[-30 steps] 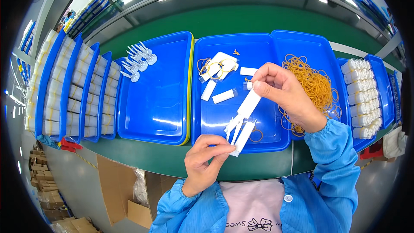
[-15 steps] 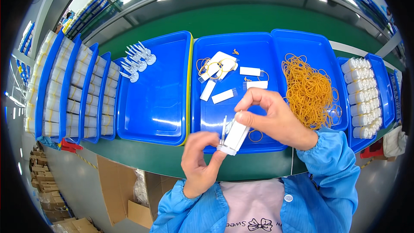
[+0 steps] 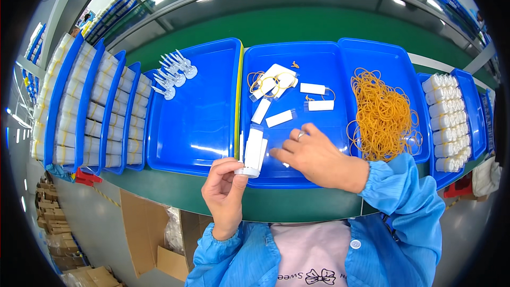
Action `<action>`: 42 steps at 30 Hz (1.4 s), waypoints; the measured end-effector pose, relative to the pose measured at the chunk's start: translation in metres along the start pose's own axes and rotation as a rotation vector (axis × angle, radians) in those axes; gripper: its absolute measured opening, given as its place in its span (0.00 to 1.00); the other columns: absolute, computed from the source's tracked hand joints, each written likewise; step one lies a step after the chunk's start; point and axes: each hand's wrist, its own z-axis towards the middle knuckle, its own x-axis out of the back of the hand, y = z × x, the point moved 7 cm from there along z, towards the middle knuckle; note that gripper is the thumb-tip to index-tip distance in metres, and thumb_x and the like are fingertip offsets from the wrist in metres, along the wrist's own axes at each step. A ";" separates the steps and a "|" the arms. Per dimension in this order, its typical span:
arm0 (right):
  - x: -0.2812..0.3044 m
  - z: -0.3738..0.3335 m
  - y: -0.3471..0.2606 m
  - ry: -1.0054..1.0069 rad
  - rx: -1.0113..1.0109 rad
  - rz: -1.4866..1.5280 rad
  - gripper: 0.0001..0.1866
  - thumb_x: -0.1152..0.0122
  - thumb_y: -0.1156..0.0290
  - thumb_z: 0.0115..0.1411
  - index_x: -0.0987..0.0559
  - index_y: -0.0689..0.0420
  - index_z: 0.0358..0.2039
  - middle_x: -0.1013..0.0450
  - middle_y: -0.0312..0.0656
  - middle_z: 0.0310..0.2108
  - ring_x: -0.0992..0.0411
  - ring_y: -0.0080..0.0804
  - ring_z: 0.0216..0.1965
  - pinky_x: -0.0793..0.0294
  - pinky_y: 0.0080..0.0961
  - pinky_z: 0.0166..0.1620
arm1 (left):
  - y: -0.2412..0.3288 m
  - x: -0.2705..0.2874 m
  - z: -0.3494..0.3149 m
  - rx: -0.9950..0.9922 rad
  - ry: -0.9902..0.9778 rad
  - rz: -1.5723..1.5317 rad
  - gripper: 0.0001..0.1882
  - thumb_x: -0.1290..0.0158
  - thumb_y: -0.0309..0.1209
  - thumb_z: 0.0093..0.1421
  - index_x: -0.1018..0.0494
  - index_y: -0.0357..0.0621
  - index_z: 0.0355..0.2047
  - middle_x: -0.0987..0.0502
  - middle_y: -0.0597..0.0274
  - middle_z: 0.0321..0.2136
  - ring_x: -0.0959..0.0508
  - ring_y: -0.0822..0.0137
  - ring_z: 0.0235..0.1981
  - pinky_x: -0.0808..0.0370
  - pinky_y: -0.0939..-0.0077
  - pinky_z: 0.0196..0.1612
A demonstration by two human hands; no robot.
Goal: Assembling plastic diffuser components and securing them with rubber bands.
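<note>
My left hand (image 3: pixel 226 186) pinches a round white plastic base (image 3: pixel 246 172) with upright prongs, held above the front edge of the middle blue tray (image 3: pixel 260 182). White rectangular pieces with clear ends (image 3: pixel 255 146) stand upright on that base. Over the same tray, my right hand (image 3: pixel 316 158) is palm down with fingers bent and spread apart. A small white bit (image 3: pixel 286 165) shows beneath it; the thumb is mostly hidden. Farther back in the tray lie several loose white pieces (image 3: pixel 280 118), a few with rubber bands (image 3: pixel 255 81) around or beside them.
Left stands a blue tray (image 3: pixel 191 122) with several pronged bases (image 3: pixel 178 69) in its far corner. A heap of tan rubber bands (image 3: pixel 385 119) fills part of the right tray. Bundled white pieces (image 3: pixel 103 111) in blue trays line the far left; more white bundles (image 3: pixel 445 119) sit far right.
My right hand has let go of the upright white pieces and dropped lower over the middle tray. My left hand has carried the base leftward and turned it more upright.
</note>
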 end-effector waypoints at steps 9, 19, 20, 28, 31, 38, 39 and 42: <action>0.038 -0.004 0.073 0.149 -0.386 0.911 0.10 0.44 0.78 0.58 0.27 0.57 0.42 0.31 0.37 0.35 0.32 0.22 0.33 0.32 0.22 0.38 | 0.002 -0.004 -0.006 0.012 -0.072 0.037 0.08 0.42 0.18 0.55 0.23 0.35 0.37 0.28 0.59 0.38 0.27 0.70 0.40 0.30 0.79 0.44; 0.035 -0.006 0.087 0.420 -0.593 1.308 0.16 0.46 0.57 0.66 0.25 0.57 0.30 0.36 0.27 0.23 0.41 0.12 0.24 0.42 0.14 0.26 | 0.027 -0.041 -0.011 -0.219 -0.274 0.363 0.09 0.42 0.16 0.51 0.19 0.40 0.32 0.25 0.59 0.32 0.25 0.68 0.32 0.29 0.79 0.35; 0.035 -0.005 0.084 0.417 -0.581 1.299 0.16 0.47 0.57 0.66 0.26 0.57 0.30 0.36 0.26 0.23 0.42 0.12 0.24 0.43 0.14 0.25 | 0.029 -0.043 -0.011 -0.252 -0.289 0.381 0.09 0.42 0.16 0.51 0.19 0.40 0.32 0.25 0.59 0.32 0.25 0.68 0.32 0.29 0.79 0.34; 0.040 -0.002 0.079 0.443 -0.513 1.159 0.18 0.46 0.59 0.65 0.28 0.60 0.24 0.40 0.25 0.19 0.46 0.11 0.23 0.47 0.17 0.23 | 0.032 -0.049 -0.011 -0.317 -0.313 0.434 0.10 0.41 0.15 0.49 0.19 0.40 0.32 0.25 0.57 0.32 0.25 0.66 0.32 0.28 0.78 0.33; 0.039 -0.002 0.079 0.448 -0.497 1.127 0.18 0.45 0.59 0.65 0.28 0.60 0.24 0.40 0.26 0.19 0.46 0.12 0.24 0.46 0.19 0.23 | 0.034 -0.050 -0.009 -0.325 -0.318 0.435 0.10 0.41 0.16 0.49 0.19 0.40 0.32 0.25 0.57 0.32 0.25 0.66 0.32 0.28 0.77 0.33; 0.030 -0.002 0.073 0.391 -0.503 1.135 0.19 0.46 0.58 0.65 0.26 0.61 0.25 0.38 0.28 0.19 0.44 0.13 0.24 0.44 0.20 0.25 | 0.032 -0.051 -0.007 -0.318 -0.341 0.453 0.11 0.41 0.16 0.49 0.19 0.42 0.33 0.24 0.58 0.31 0.25 0.65 0.33 0.28 0.77 0.34; 0.031 -0.002 0.072 0.378 -0.511 1.114 0.18 0.46 0.59 0.65 0.26 0.61 0.25 0.37 0.29 0.19 0.43 0.14 0.24 0.43 0.21 0.26 | 0.033 -0.051 -0.007 -0.317 -0.347 0.461 0.11 0.41 0.16 0.48 0.19 0.42 0.33 0.24 0.59 0.31 0.25 0.66 0.33 0.28 0.77 0.34; 0.036 -0.003 0.067 0.364 -0.485 1.003 0.17 0.45 0.60 0.64 0.25 0.61 0.26 0.34 0.34 0.19 0.41 0.21 0.23 0.41 0.25 0.28 | 0.031 -0.052 -0.008 -0.292 -0.363 0.470 0.12 0.42 0.15 0.49 0.18 0.43 0.33 0.24 0.58 0.31 0.25 0.66 0.33 0.28 0.77 0.34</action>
